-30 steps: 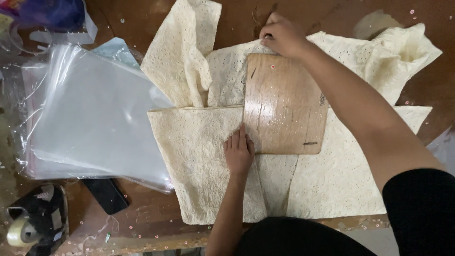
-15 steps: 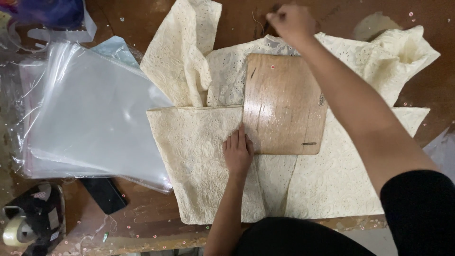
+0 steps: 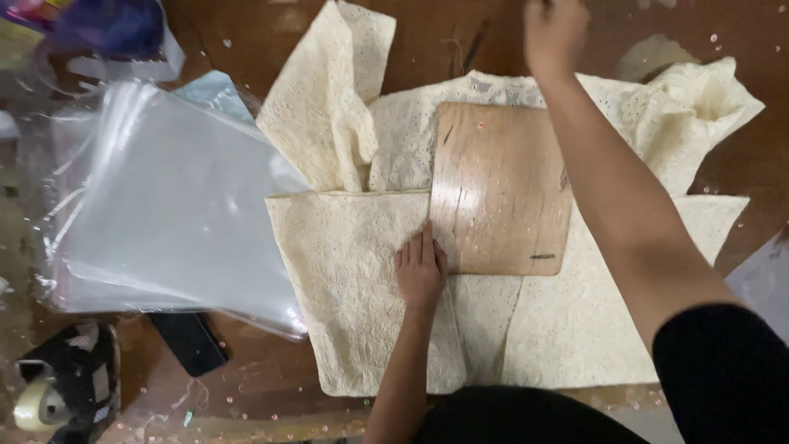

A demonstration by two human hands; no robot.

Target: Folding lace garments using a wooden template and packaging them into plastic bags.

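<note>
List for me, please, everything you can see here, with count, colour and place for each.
cream garment: one, embroidered, spread across the middle of the table, sleeves folded at the upper left and right.
wooden board: one, light brown, lying on the garment's centre.
clear plastic bags: a stack, transparent, left of the garment.
black phone: one, below the bags.
tape dispenser: one, black with a pale roll, bottom left corner.
table: one, dark brown, under everything.
left hand: flat on the garment at the board's lower left corner.
right hand: raised over the board's top edge, closed, blurred.
</note>
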